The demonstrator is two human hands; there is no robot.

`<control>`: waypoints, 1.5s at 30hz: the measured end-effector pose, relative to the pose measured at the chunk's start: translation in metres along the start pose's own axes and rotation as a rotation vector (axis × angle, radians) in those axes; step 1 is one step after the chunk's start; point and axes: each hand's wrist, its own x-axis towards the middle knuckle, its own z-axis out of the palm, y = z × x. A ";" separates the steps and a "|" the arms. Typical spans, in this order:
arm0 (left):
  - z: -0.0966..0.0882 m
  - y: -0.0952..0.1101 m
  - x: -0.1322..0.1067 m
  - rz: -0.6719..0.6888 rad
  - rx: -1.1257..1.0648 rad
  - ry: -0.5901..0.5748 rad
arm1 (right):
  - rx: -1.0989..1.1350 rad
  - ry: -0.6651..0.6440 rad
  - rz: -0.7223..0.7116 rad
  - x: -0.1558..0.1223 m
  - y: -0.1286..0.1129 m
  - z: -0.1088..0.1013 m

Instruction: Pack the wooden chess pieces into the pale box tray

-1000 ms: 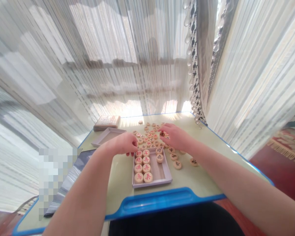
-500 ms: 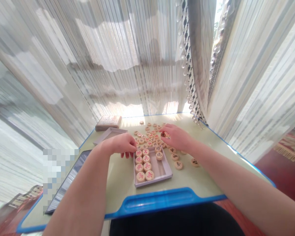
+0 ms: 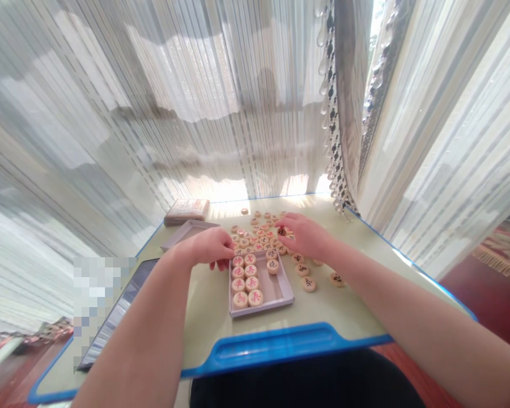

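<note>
A small grey tray (image 3: 280, 292) lies in the middle of a pale green table with a blue rim (image 3: 276, 347). Several round wooden chess discs with red marks (image 3: 246, 283) fill its left side in two columns. Beyond the tray lies a heap of loose discs (image 3: 257, 229). My left hand (image 3: 208, 249) rests curled at the tray's far left corner, fingertips down on the table beside the discs. My right hand (image 3: 308, 235) is over the heap, its thumb and fingers pinched on a black-marked disc (image 3: 281, 231).
A few black-marked discs (image 3: 309, 283) lie loose right of the tray. A second grey tray (image 3: 187, 233) and a printed box (image 3: 186, 210) sit at the far left. A dark tablet (image 3: 123, 309) lies at the left edge. Sheer curtains hang behind.
The view has shifted slightly. Both hands stay almost where they were, the left at the tray's corner and the right over the heap.
</note>
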 end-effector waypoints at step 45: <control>-0.002 0.001 -0.005 -0.025 0.008 0.042 | 0.071 -0.196 -0.487 -0.022 -0.053 -0.005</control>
